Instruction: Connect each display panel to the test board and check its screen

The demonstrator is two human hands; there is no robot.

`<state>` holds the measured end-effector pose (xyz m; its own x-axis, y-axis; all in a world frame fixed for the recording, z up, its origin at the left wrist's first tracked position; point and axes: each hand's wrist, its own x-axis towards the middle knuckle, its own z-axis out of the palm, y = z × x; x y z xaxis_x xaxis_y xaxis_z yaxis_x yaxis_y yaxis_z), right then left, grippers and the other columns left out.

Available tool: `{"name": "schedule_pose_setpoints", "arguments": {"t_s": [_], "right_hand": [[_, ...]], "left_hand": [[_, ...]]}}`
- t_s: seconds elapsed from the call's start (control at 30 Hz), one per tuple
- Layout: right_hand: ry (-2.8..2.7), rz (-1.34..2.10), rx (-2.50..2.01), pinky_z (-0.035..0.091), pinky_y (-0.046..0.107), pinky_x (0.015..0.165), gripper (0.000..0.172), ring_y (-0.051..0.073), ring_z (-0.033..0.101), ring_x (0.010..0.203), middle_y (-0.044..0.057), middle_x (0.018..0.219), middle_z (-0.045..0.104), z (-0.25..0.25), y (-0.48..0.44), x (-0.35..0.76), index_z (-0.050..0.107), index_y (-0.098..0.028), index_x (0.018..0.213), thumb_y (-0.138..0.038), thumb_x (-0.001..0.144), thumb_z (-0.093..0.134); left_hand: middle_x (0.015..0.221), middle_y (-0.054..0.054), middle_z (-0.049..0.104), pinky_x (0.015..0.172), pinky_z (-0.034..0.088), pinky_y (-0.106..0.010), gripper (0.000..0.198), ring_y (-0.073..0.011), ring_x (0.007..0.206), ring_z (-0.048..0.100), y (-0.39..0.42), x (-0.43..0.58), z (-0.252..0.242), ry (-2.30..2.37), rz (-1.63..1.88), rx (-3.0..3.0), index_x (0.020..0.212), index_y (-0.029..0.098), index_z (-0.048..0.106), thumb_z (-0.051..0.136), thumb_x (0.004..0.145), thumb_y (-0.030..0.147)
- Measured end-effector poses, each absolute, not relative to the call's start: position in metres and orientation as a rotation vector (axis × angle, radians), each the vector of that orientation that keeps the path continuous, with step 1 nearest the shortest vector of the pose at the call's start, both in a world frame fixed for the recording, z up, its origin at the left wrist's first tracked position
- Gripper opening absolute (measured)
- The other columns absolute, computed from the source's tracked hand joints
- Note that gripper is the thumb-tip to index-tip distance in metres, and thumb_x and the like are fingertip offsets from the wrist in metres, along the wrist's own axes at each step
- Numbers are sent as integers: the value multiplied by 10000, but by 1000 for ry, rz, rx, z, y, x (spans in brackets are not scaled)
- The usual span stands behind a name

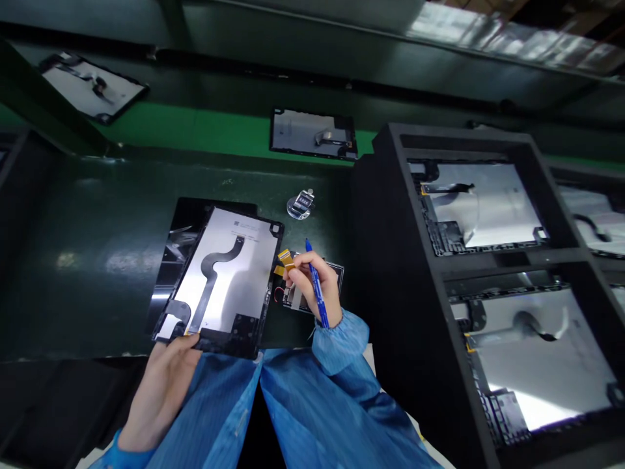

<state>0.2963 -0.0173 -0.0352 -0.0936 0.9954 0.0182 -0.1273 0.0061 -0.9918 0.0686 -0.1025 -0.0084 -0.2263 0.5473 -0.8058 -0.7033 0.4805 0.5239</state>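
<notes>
My left hand (168, 374) grips the near left corner of a tablet display panel (244, 267), thumb on top and fingers beneath. The panel lies tilted over a dark glossy panel (168, 260), silvery back up, with a black curved flex cable (209, 266) running along it. In my right hand (317, 283) an orange flex cable (286, 259) is pinched between thumb and fingers. A blue pen (316, 283) is also tucked in that hand, pointing away from me. Under the right hand sits a small device with a screen (336, 268), partly hidden, with a red wire (276, 295) beside it.
A metal tally counter (301, 204) stands on the dark green bench (97, 260). Black racks (390, 260) at the right hold several display panels (488, 202). Two more panels lie farther back, one at the centre (303, 132) and another at the left (78, 88).
</notes>
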Motion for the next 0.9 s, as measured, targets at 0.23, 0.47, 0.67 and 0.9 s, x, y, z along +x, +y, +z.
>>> {"name": "schedule_pose_setpoints", "arguments": {"t_s": [0.23, 0.47, 0.67, 0.9], "right_hand": [[-1165, 1296, -1086, 513, 268, 591, 273, 111, 585, 567, 1, 748, 663, -34, -16, 296, 534, -217, 893, -458, 896, 664], [-1249, 1272, -1159, 484, 246, 589, 210, 104, 579, 570, -6, 773, 649, -35, -15, 292, 489, -222, 888, -403, 949, 576], [-1652, 961, -1541, 406, 254, 598, 121, 135, 551, 547, -48, 609, 537, -36, -15, 287, 488, -228, 886, -320, 966, 489], [-1625, 902, -1558, 411, 253, 604, 117, 147, 579, 568, -41, 637, 555, -35, -15, 279, 475, -230, 908, -326, 975, 470]], "left_hand": [[1128, -9, 734, 938, 581, -267, 520, -195, 1143, 662, -87, 80, -8, 1406, 1294, -90, 1196, 255, 686, 558, 777, -24], [1258, -62, 698, 1088, 480, -405, 350, -246, 1269, 587, -93, 85, -21, 1165, 1214, -198, 1253, 278, 663, 554, 921, 299], [1006, -245, 734, 961, 539, -442, 669, -369, 994, 698, -109, 55, -29, 1230, 539, 163, 895, 91, 799, 552, 818, 708], [995, -62, 740, 781, 520, -251, 371, -228, 872, 656, -84, 19, -7, 1657, 840, 1115, 946, 242, 780, 561, 910, 539]]}}
